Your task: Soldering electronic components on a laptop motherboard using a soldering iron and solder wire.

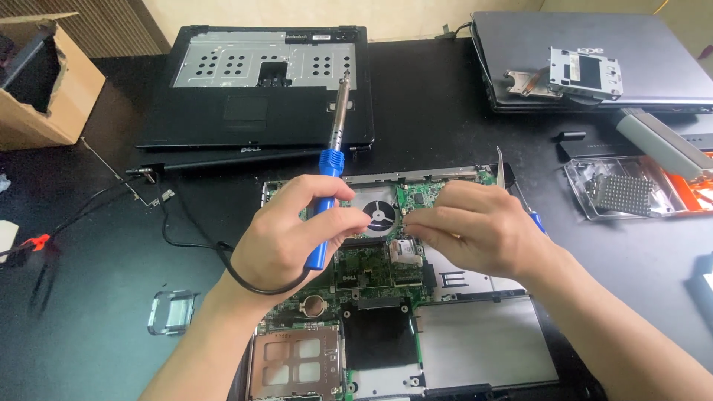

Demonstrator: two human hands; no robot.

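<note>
Left fingers: my left hand curls around the blue handle of the iron, thumb and forefinger stretched rightward toward my other hand, over the fan.
Right fingers: my right hand has its fingers bent and drawn close together, tips meeting my left fingertips; they seem to pinch something, but I cannot tell what.
Tweezers: the tweezers stick up from behind my right hand, point upward; a bit of blue shows at that wrist.
Iron: it stands tilted, metal tip pointing away from me toward the far laptop shell; its black cord loops under my left wrist and runs off left.
Board: the green board lies right under both hands inside the opened laptop base, fan at its top middle.
Left side: a cardboard box sits at the far left corner, a small clear piece near my left forearm.
Right side: a closed grey laptop carries a metal bracket; nearer, a clear tray holds a dark perforated part.
Table: all rests on the black table.
</note>
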